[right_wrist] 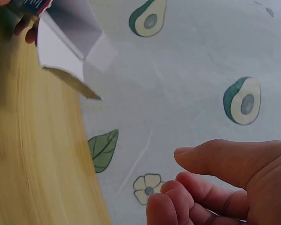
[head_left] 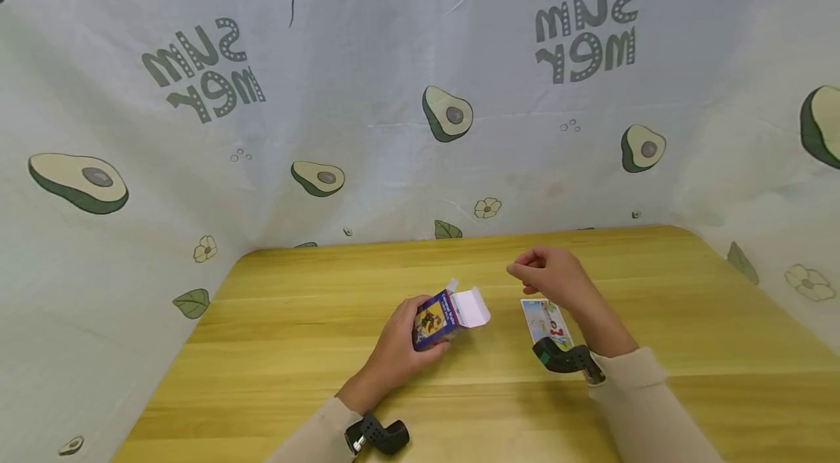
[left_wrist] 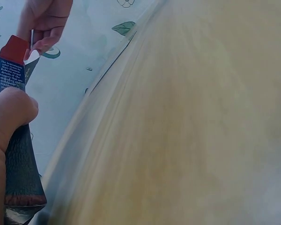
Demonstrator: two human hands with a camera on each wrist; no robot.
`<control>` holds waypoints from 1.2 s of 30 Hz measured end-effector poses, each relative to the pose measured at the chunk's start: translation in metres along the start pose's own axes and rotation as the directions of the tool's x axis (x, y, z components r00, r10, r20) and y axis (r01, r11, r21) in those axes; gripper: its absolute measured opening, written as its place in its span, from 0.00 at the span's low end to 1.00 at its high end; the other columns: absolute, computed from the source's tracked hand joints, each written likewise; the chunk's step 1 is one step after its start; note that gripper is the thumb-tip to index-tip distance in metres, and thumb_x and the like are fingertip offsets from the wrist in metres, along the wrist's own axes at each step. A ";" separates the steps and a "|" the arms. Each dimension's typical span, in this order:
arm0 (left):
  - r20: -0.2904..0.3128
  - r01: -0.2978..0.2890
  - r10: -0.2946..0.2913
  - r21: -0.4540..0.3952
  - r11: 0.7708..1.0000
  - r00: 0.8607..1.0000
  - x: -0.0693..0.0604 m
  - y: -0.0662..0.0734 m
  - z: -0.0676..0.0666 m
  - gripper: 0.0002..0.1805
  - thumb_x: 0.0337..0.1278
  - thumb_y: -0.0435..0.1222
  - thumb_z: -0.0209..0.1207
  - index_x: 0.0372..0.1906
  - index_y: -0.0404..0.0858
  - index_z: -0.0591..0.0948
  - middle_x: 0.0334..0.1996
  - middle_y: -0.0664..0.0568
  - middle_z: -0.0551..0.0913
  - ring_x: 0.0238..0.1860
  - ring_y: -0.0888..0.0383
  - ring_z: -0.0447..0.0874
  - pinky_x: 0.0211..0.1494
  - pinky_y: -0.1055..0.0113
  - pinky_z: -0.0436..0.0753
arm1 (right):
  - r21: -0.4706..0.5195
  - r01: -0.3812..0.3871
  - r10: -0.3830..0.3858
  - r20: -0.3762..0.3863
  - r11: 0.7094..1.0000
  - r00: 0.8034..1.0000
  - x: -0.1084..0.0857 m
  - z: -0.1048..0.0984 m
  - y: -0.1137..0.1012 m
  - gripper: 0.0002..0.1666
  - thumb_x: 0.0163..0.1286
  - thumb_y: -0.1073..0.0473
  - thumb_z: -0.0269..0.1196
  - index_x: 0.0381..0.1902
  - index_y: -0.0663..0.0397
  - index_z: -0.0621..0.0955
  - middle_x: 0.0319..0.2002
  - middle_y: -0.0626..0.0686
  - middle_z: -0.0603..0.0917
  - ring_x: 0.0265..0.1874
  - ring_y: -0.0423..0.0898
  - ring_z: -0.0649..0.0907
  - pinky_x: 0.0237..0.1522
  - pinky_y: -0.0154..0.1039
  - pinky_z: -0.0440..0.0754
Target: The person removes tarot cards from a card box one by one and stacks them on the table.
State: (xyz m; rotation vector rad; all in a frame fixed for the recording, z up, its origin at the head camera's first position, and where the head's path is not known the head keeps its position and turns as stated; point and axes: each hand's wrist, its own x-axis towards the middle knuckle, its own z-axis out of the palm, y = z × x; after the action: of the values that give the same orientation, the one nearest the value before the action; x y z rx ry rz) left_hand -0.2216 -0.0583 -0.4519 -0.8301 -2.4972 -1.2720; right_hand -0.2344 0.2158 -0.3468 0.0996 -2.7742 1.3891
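1. Over the tabletop [head_left: 282, 346], the left hand [head_left: 394, 343] grips a small blue-purple box [head_left: 434, 318], thumb and fingers closed about its sides.
2. The box's white flap [head_left: 471, 308] stands open, facing the right hand [head_left: 553, 277].
3. That right hand hovers, fingers loosely bent, holding nothing I can see.
4. Partly beneath it, an illustrated card [head_left: 546, 318] lies flat.

Wood-grain table's [head_left: 295, 317] looking kinda yellowish, and a colorful picture card [head_left: 542, 318] is lying flat on it, just nearer the camera than the right hand's [head_left: 558, 279] fingers.
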 end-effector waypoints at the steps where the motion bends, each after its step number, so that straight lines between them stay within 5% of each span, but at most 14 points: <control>1: -0.001 -0.002 0.002 -0.002 1.000 1.000 0.000 0.000 0.000 0.40 0.47 0.44 0.71 0.65 0.40 0.66 0.54 0.51 0.75 0.47 0.60 0.73 0.49 0.64 0.76 | 0.009 0.002 -0.002 0.001 1.000 1.000 0.001 0.001 -0.003 0.17 0.66 0.54 0.64 0.41 0.65 0.78 0.30 0.54 0.81 0.26 0.49 0.82 0.36 0.43 0.84; 21: 0.003 -0.011 0.011 0.010 1.000 1.000 -0.001 0.001 0.000 0.41 0.48 0.45 0.71 0.66 0.40 0.66 0.54 0.54 0.73 0.47 0.61 0.72 0.51 0.64 0.77 | 0.077 0.075 -0.081 0.072 0.994 0.994 -0.001 0.040 -0.032 0.12 0.65 0.56 0.66 0.37 0.62 0.81 0.30 0.56 0.83 0.24 0.47 0.78 0.31 0.44 0.81; 36: 0.000 -0.008 0.008 0.007 1.000 1.000 -0.002 0.002 -0.002 0.40 0.49 0.46 0.70 0.66 0.43 0.66 0.54 0.55 0.73 0.48 0.60 0.72 0.52 0.63 0.76 | 0.053 -0.005 0.002 0.067 0.999 0.998 0.000 0.060 -0.031 0.10 0.63 0.56 0.67 0.32 0.58 0.79 0.25 0.52 0.78 0.23 0.47 0.75 0.28 0.42 0.79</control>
State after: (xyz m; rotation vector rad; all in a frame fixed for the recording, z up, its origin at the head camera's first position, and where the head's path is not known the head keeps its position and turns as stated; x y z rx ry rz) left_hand -0.2188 -0.0597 -0.4500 -0.8381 -2.4943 -1.2606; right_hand -0.2326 0.1493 -0.3582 0.1457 -2.7919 1.4882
